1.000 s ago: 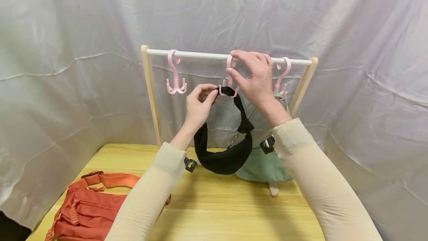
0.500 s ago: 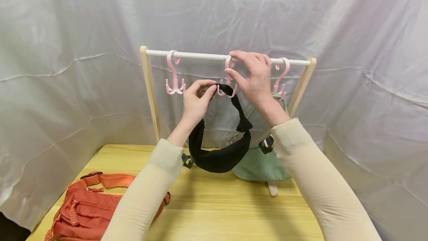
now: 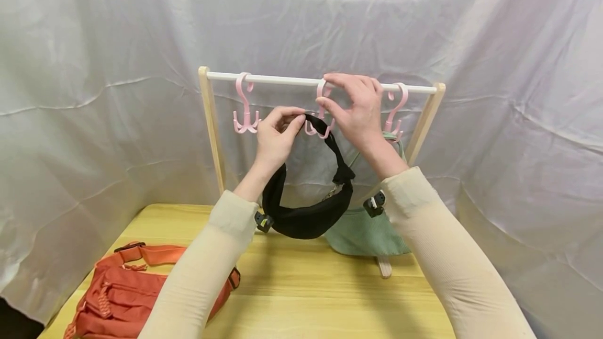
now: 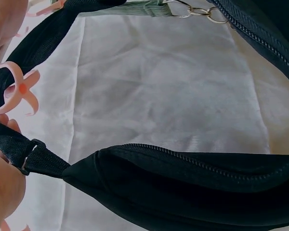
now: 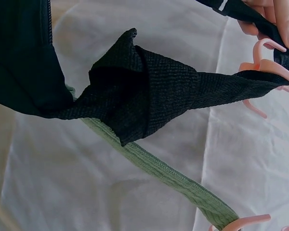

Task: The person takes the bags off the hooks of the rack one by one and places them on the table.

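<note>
My left hand pinches the strap of a black shoulder bag just left of the middle pink hook. The strap passes over that hook's lower prongs, and the bag's body hangs below in a loop. In the left wrist view a strap buckle and a zipper show. A bunched knot of the strap appears in the right wrist view. Up at the white rail, my right hand holds the hook's top curve between thumb and fingers.
A green bag hangs from the right pink hook, partly behind the black one. The left pink hook carries nothing. An orange-red bag lies at the front left of the wooden table, under my left forearm.
My left hand has moved a little up and to the left, drawing the strap along. The black bag has risen slightly and shifted left. My right hand stays at the hook.
</note>
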{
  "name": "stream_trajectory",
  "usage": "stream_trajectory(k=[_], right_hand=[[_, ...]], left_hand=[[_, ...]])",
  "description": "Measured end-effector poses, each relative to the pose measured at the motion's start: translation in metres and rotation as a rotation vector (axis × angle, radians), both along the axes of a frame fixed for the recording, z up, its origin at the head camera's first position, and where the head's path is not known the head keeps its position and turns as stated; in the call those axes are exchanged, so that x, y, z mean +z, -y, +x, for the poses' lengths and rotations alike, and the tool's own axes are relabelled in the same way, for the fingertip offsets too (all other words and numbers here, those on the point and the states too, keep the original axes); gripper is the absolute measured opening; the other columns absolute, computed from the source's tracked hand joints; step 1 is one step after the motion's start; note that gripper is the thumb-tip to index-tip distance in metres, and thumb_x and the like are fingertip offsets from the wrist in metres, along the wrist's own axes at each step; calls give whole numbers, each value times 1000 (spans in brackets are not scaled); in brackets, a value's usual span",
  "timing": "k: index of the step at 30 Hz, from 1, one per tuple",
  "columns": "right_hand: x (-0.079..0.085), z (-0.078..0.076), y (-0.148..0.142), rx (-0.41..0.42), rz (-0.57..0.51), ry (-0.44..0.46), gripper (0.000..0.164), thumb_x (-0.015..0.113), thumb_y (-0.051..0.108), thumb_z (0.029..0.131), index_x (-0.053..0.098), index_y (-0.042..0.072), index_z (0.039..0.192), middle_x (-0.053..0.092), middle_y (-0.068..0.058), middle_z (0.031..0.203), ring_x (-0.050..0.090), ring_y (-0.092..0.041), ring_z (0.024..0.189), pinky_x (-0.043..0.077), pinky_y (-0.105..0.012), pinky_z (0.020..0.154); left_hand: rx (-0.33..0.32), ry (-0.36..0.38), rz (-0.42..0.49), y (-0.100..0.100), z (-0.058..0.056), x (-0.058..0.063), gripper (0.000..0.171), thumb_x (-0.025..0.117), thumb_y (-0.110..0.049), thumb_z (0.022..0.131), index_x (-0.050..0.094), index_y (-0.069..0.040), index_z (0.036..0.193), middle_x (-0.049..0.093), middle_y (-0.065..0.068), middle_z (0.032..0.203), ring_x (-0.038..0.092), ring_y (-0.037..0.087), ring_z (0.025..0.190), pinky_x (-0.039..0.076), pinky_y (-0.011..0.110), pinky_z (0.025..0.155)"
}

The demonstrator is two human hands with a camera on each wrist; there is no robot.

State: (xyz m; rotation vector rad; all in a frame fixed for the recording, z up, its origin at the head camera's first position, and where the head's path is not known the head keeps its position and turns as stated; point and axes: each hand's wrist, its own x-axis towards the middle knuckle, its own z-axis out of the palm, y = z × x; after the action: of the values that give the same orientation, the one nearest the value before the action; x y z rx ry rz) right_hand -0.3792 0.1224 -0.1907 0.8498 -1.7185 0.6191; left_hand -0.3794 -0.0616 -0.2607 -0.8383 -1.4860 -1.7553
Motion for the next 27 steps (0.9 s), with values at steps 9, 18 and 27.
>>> stream_trajectory(k=[9,18,27], right_hand=[[1,1,2,-13,-12,16,43,85,31,86,75,8,120,75,-6,121,60,-29,107,30,-43,106],[3,1,5,-23,-21,13,42,86,32,86,76,9,118,75,-6,120,60,-29,107,30,-45,104],[1,2,7,-23,-26,21,42,86,32,85,76,8,119,75,-6,122,60,-29,109,30,-44,106]], left_hand=[[-3,-21,26,1,-1,7,15,70,7,95,70,13,109,71,17,99,67,7,83,55,19,73],[3,-40,34,3,0,13,15,70,7,95,70,12,109,70,14,100,67,7,84,55,20,74],[23,-34,41,5,4,16,14,70,7,95,71,12,108,70,15,101,67,7,84,53,19,73]])
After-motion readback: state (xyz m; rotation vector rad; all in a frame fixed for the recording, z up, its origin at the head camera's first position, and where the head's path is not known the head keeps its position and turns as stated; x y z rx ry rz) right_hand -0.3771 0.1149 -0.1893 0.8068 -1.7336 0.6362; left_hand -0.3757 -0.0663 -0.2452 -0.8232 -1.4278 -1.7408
